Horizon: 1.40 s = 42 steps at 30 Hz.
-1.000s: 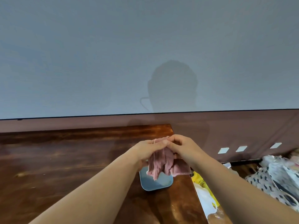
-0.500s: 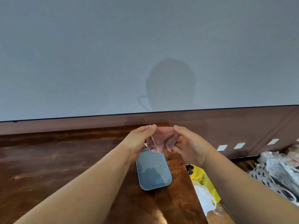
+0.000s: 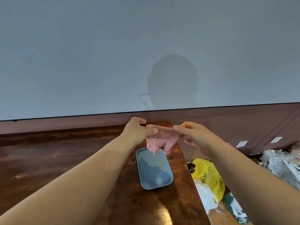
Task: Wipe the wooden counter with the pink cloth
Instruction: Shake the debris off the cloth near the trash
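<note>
Tray (image 3: 154,169) sits on the counter (image 3: 65,159) (near its right edge); bags (image 3: 209,177) lie right.

head-worn view, facing forward, slightly down

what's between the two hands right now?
Head view: only the pink cloth spans the gap, pinched by the left hand and right hand, hanging above the blue tray.

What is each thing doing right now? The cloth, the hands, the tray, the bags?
pink cloth: held up in the air, stretched between both hands
left hand: pinching the cloth
right hand: pinching the cloth
blue tray: flat on the wooden counter, empty
yellow bag: crumpled, beside the counter
</note>
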Available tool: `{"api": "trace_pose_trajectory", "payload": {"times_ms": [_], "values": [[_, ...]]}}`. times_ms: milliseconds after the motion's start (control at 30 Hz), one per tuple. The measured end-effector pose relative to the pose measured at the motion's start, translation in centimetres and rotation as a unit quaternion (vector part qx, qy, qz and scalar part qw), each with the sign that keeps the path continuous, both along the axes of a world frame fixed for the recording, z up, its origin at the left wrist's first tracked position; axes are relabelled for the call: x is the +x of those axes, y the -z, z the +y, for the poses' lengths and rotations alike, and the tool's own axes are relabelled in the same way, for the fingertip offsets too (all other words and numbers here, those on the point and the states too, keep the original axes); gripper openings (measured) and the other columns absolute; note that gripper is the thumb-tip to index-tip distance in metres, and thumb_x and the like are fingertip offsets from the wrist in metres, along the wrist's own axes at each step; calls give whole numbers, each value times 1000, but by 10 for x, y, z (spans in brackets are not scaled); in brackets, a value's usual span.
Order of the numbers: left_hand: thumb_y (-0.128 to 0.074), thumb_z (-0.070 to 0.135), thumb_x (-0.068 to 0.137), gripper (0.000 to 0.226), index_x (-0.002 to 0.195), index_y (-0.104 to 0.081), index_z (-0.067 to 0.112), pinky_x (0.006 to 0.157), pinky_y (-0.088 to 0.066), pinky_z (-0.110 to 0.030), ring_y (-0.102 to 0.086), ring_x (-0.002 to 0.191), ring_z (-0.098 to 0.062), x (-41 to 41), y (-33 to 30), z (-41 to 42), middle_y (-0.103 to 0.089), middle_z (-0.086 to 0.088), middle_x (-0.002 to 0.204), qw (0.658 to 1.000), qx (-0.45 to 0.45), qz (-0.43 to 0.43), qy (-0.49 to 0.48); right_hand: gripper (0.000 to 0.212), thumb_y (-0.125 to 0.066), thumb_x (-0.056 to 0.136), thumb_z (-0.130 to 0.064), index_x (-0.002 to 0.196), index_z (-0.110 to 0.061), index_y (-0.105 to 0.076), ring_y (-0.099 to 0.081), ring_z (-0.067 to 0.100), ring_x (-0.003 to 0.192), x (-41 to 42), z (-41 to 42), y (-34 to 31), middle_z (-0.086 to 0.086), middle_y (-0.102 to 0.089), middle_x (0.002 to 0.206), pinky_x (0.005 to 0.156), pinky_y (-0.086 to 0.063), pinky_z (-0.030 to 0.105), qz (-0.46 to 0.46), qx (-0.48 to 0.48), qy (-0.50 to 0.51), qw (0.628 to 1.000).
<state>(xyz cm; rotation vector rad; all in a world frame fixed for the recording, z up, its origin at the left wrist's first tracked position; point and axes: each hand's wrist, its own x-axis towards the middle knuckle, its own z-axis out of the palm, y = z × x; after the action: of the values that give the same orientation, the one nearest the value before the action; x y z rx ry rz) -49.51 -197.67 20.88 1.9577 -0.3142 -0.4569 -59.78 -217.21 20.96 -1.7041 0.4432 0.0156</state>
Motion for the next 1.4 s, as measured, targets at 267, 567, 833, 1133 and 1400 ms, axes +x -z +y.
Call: {"api": "trace_pose_trajectory", "payload": {"times_ms": [267,567,833,1133,1400], "values": [[-79,31,80,16,91,-68,33,60,-36,-15,-56,76,0,7,3,2,-61,17,83,963,168,-199,72,12,-77,88,-39,87,-28,-73,-65,-3,67,13,0,14,-11,-74,79,53,-47,13,-27,-88,50,995],[-72,25,87,10,85,-64,31,62,-46,-18,-58,76,-5,18,63,-1,-64,10,89,967,167,-190,-18,10,-76,90,-15,99,-10,-73,-75,14,89,43,6,67,5,-75,101,76,-61,25,0,16,83,996],[-60,25,95,20,112,-68,23,87,-52,-29,-63,93,-13,-29,160,15,-58,2,114,934,316,-106,127,22,-73,90,-20,112,-17,-71,-67,20,108,1,4,167,1,-72,113,98,-54,37,177,-172,-13,969],[-56,32,97,43,136,-45,20,98,-45,-32,-50,123,-22,-59,207,10,-43,-1,139,926,373,-1,63,37,-54,103,-29,139,-35,-52,-39,13,140,-20,37,215,-13,-43,152,113,-34,27,110,-420,-206,877],[-65,41,90,73,152,-30,25,113,-34,-36,-38,140,-21,-33,206,15,-36,1,155,942,316,60,96,74,-57,102,-38,161,-33,-12,-5,23,157,-19,44,217,-8,2,170,120,-29,44,239,-461,-243,819]]}}
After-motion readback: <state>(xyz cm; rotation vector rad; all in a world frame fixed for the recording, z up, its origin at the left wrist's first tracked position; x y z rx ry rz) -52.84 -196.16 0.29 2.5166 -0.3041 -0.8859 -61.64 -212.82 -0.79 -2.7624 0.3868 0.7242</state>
